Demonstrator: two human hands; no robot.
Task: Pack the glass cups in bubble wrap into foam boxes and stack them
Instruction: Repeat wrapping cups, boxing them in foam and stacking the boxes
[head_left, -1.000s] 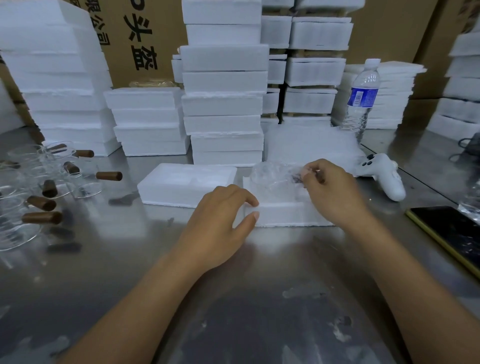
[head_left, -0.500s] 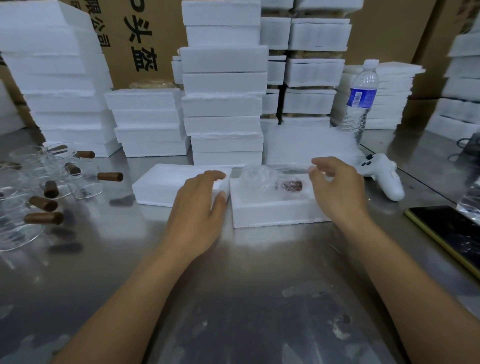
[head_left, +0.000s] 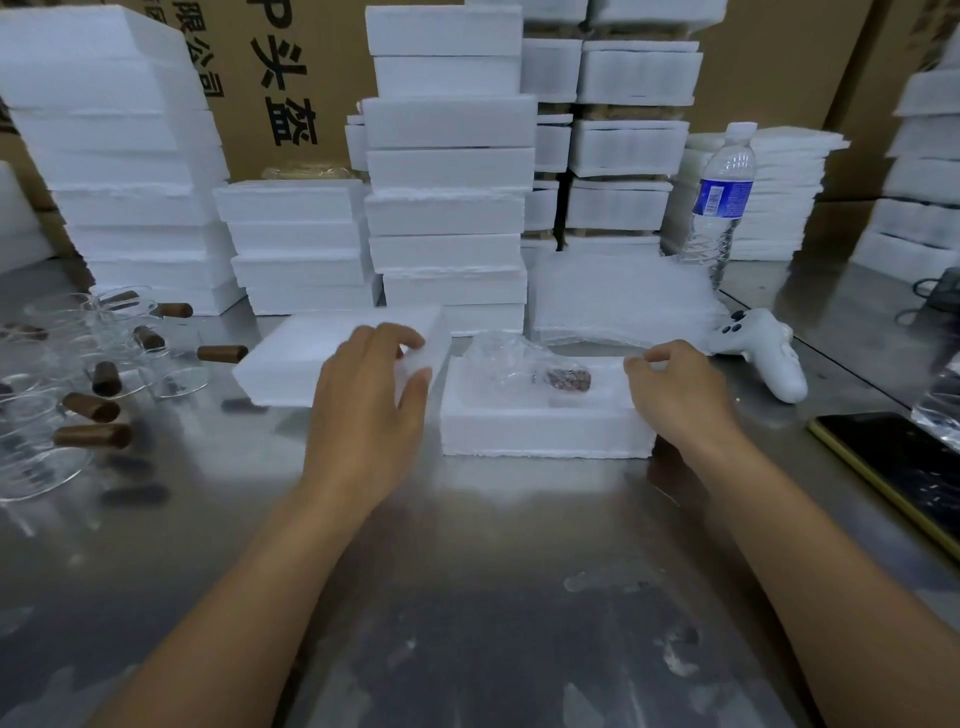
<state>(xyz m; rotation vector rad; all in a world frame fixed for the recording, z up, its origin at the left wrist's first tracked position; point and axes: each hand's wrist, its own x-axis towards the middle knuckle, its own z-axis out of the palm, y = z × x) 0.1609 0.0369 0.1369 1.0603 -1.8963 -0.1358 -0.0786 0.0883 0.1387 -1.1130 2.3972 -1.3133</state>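
An open white foam box (head_left: 540, 431) sits on the steel table in front of me. Inside it lies a glass cup wrapped in bubble wrap (head_left: 514, 364), its brown handle showing through the film. My right hand (head_left: 675, 389) is at the box's right end, fingers curled over the rim. To the left, my left hand (head_left: 363, 400) grips the right end of a foam lid (head_left: 291, 358), thumb on its side and fingers on top. The lid looks blurred and slightly raised.
Several unwrapped glass cups with brown handles (head_left: 78, 364) lie at the left. Bubble wrap sheets (head_left: 623, 301) lie behind the box. Stacks of foam boxes (head_left: 447, 208) line the back. A water bottle (head_left: 719, 197), white controller (head_left: 769, 353) and phone (head_left: 904, 467) are at the right.
My right hand let go of the wrapped cup in the box and moved to the box's right end. My left hand left the box and took hold of the lid.
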